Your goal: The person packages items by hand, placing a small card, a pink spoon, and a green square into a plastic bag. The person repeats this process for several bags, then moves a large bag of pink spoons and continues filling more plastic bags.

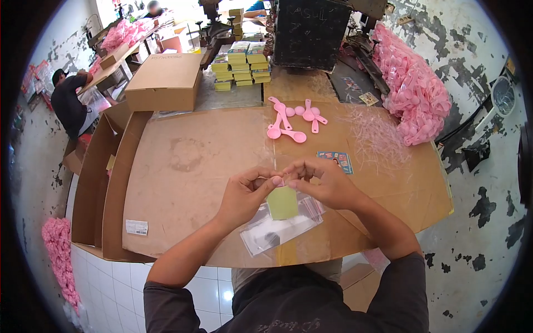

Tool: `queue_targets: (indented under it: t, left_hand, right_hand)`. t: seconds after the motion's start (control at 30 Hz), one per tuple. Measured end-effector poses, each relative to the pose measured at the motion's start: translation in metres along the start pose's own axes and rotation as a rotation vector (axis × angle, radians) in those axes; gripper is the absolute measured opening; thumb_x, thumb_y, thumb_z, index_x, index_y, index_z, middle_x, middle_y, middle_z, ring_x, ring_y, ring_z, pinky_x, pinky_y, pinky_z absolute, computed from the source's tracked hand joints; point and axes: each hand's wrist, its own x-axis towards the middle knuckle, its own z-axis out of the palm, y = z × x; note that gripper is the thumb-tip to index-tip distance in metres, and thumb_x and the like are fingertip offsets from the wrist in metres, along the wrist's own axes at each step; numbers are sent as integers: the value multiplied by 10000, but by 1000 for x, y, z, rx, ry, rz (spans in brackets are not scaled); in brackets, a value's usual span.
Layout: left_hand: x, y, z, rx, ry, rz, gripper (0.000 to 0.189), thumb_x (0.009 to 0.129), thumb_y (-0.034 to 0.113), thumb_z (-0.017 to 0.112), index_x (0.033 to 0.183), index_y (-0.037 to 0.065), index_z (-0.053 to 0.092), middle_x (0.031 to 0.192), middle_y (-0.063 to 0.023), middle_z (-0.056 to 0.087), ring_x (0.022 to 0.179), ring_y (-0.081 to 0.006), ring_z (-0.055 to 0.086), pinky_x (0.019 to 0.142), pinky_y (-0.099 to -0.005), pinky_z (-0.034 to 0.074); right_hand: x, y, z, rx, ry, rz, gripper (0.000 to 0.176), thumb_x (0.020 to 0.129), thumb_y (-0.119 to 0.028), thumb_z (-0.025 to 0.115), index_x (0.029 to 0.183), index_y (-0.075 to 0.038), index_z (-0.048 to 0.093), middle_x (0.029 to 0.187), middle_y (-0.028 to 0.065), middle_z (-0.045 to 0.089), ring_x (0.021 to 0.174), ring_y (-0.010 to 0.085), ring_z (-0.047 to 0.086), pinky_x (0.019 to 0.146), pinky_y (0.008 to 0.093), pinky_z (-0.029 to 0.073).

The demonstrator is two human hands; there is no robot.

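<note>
Over the near middle of the table, a pale yellow-green card [283,204] hangs from the fingertips of both hands. My left hand [244,191] pinches its upper left corner, thumb against a small pinkish bit at the top edge. The fingers of my right hand [325,182] close on the upper right of that edge; the finer details between the fingertips are hidden. Clear plastic bags [272,236] lie beneath the card. Farther off are several pink measuring spoons [288,133], and a blue printed card [340,161] rests just beyond my right hand.
Cardboard [183,194] covers the table. Pink plastic shreds [377,130] and a large bag of pink pieces [413,89] are at right. A closed carton [164,80], stacked cards [240,64] and a black machine [308,36] stand behind. Another person [69,102] sits at far left.
</note>
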Motion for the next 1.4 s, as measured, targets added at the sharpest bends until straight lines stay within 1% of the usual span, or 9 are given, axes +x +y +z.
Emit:
queue_targets:
  t: [0.1,0.27,0.37,0.47,0.67,0.87,0.97,1.17,1.4]
  left_hand:
    - [-1,6,1,-24,-8,27,235,1016,84,668,1211,-45,688,1111,-120,747,1030,-148,710,921,-285,578]
    - [1,0,-4,19,-18,-25,267,1023,84,656,1259,-40,668,1166,-140,737,1066,-158,704,931,-291,579]
    - [3,-4,-6,38,8,58,276,1033,95,640,1272,-42,659,1177,-148,734,1079,-177,703,925,-308,588]
    - [5,1,-1,0,79,152,274,1039,108,640,1258,-55,664,1137,-122,747,1033,-138,703,904,-282,574]
    - [10,9,1,-5,150,229,246,1040,115,638,1231,-37,670,1126,-133,750,1018,-163,722,868,-298,593]
    - [8,21,-1,-63,217,186,194,1044,121,631,1156,-30,682,1087,-126,756,955,-173,741,792,-286,595]
    - [11,16,-10,-57,281,178,205,1035,104,635,1188,-31,660,1128,-131,746,988,-182,738,796,-292,593]
    - [9,16,1,17,161,371,250,1015,62,632,1234,-55,600,1249,-166,702,1088,-190,714,896,-334,593]
    - [6,18,3,107,221,374,192,1026,75,627,1176,-45,626,1165,-174,735,1024,-199,733,875,-315,591]
  right_hand:
    - [6,2,-7,204,-32,96,242,992,-114,695,1201,5,675,1010,26,700,926,76,657,797,244,532]
    - [4,7,-8,196,40,104,193,991,-110,698,1129,23,705,975,35,721,887,76,667,786,240,542]
    - [4,14,-8,178,51,95,177,983,-105,707,1097,29,719,966,43,733,858,72,669,774,237,540]
    - [3,15,-6,188,36,66,167,974,-93,715,1091,25,725,966,43,736,851,66,665,759,234,534]
    - [1,6,-3,120,24,42,150,962,-69,715,1079,23,730,963,40,729,852,63,658,746,238,526]
    - [2,14,-5,178,73,49,153,953,-73,726,1080,11,738,960,36,731,846,65,649,746,231,521]
    - [1,20,-8,202,101,50,152,948,-82,733,1078,-2,743,961,33,736,830,69,648,745,227,520]
    - [2,15,-6,28,74,-39,156,944,-106,741,1069,-12,748,949,31,738,813,72,652,743,238,524]
    - [-1,8,-5,-10,88,-46,161,950,-124,737,1071,-18,751,925,25,728,807,73,646,742,247,523]
